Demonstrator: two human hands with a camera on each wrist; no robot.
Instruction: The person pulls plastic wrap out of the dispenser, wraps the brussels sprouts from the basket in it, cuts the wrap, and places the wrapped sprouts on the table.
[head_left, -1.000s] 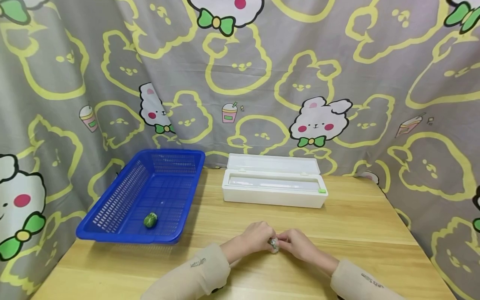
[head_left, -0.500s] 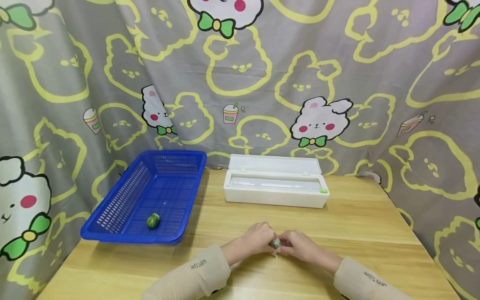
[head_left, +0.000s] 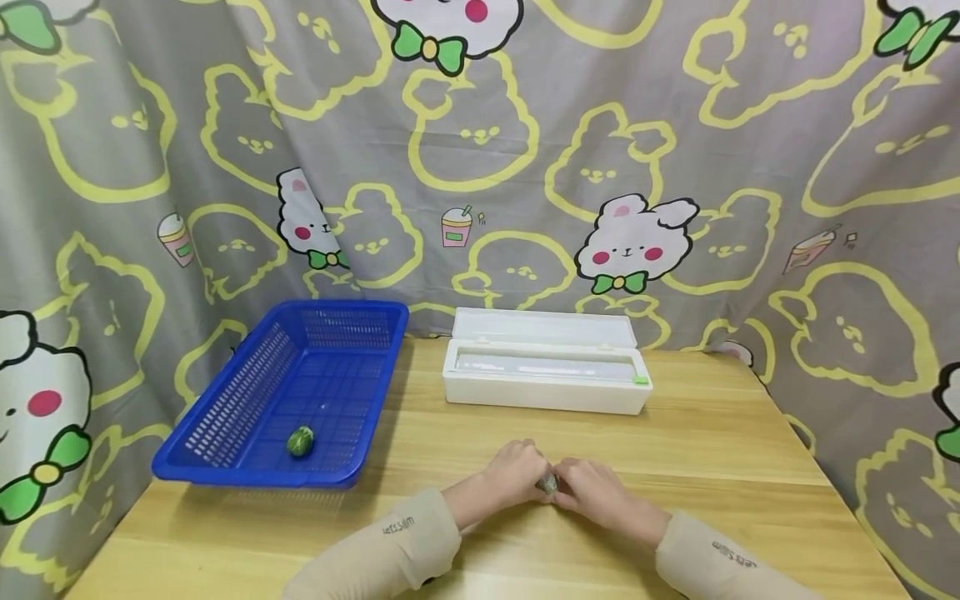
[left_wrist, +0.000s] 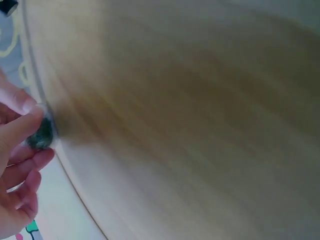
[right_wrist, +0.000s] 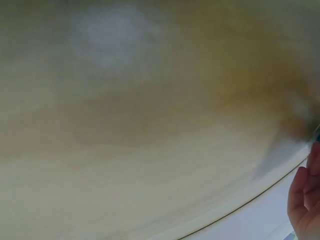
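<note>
Near the front middle of the table, both hands meet at a small green round vegetable [head_left: 551,483] in clear film. My left hand [head_left: 517,472] pinches it from the left, and my right hand [head_left: 594,487] has its fingertips on the other side. The left wrist view shows the dark green vegetable [left_wrist: 42,135] between fingertips, with shiny film round it. Only some curled fingers of the right hand [right_wrist: 306,195] appear at the right edge of the right wrist view. A similar green round vegetable [head_left: 301,442] lies in the blue basket [head_left: 258,481].
Behind the hands stands a long white cling film box [head_left: 547,395], its lid [head_left: 543,327] raised, a film roll [head_left: 551,367] inside and a green piece [head_left: 641,380] at its right end. The basket occupies the table's left side. A patterned curtain [head_left: 510,167] hangs behind the wooden table [head_left: 712,450].
Both hands stay in nearly the same place while the wrapped vegetable turns between their fingers. The right fingers have shifted slightly left, nearer the left hand. Basket and box stay put.
</note>
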